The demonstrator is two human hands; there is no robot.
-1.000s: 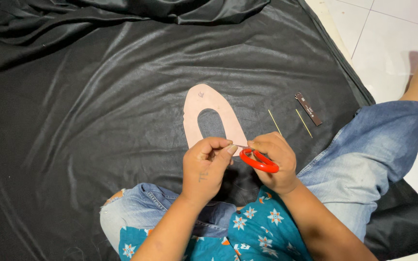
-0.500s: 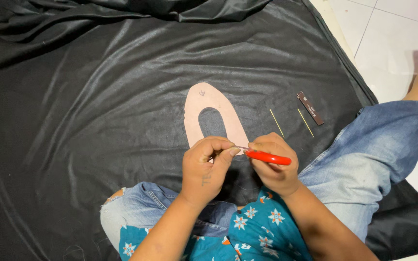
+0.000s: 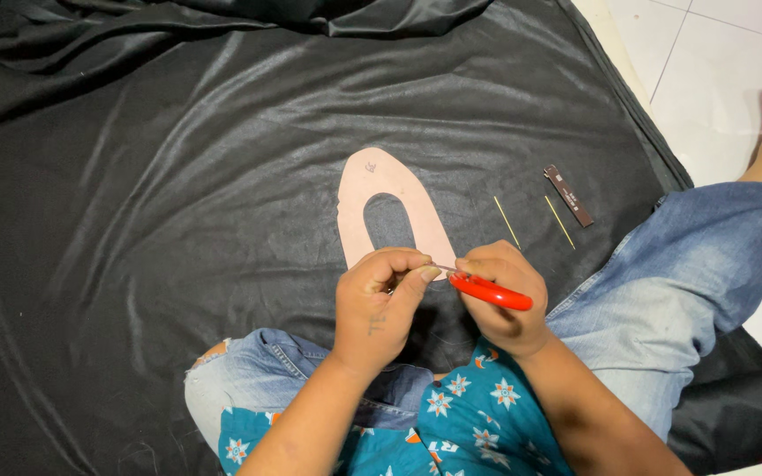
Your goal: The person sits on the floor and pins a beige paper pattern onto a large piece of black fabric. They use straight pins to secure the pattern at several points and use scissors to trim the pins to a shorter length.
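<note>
Sat low on a black satin cloth [image 3: 178, 176], knees in faded jeans [image 3: 663, 282] to either side. Gripped a red-handled tool [image 3: 491, 292] in the right hand [image 3: 500, 300], fingers wrapped shut round the handle. Pinched the tool's thin metal tip with the left hand [image 3: 381, 304], thumb and forefinger pressed together. Could not tell whether a thread or other fine thing lay between them as well. Compared with a second before: turned the handle from a curled, foreshortened look to lying stretched out toward the right and slightly down, with both hands kept close and hardly shifted. Judged from that as small fiddling at the tip, not any work on the cloth. Left the pinkish-tan U-shaped pattern piece [image 3: 359, 198] flat on the cloth just beyond the knuckles, untouched and unmoved. Likewise left two thin yellow sticks [image 3: 506, 221] and a small dark brown strip [image 3: 568, 195] lying apart to the right, near the cloth's edge by the white tiled floor [image 3: 716, 70]. Saw no box, tray or other container anywhere.
</note>
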